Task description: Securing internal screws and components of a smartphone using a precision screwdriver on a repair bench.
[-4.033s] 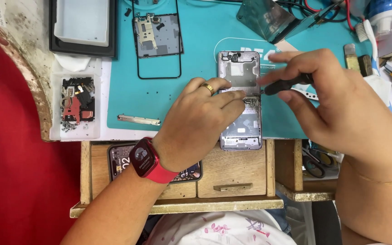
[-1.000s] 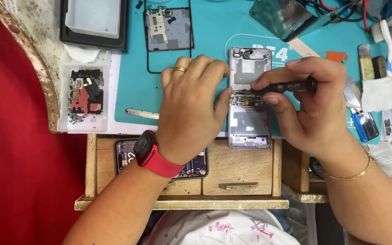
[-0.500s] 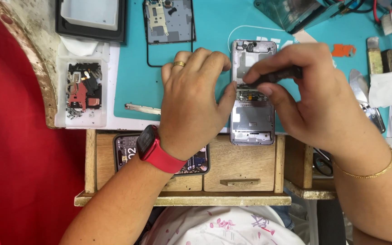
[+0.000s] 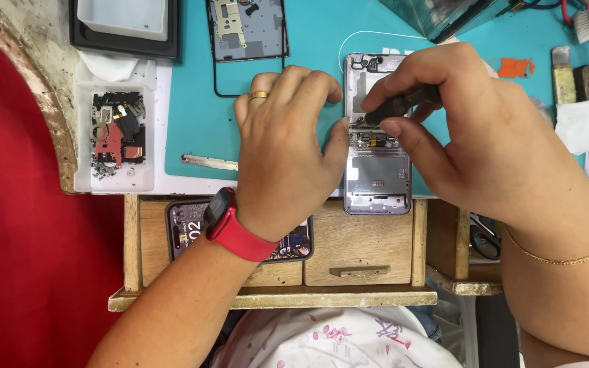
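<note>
Grey metal and glass: the opened phone [image 4: 378, 163] lies flat on the teal mat [image 4: 308, 48] at the bench edge. It looks light, stiff and fragile inside, best held by its side rails. Left hand [image 4: 288, 146] steadies its left rail, grip loose. Right hand [image 4: 458, 129], grip pinched around a black screwdriver [image 4: 400, 103], sets the tip mid-phone.

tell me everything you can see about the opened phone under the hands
The opened phone lies flat on the teal mat, back cover off, its silver-grey frame showing camera holes at the top, small circuit parts mid-body and a grey plate below. Its lower end overhangs the mat toward the wooden drawer unit. The left hand steadies its left edge; the right hand presses a black screwdriver into its middle.
</note>
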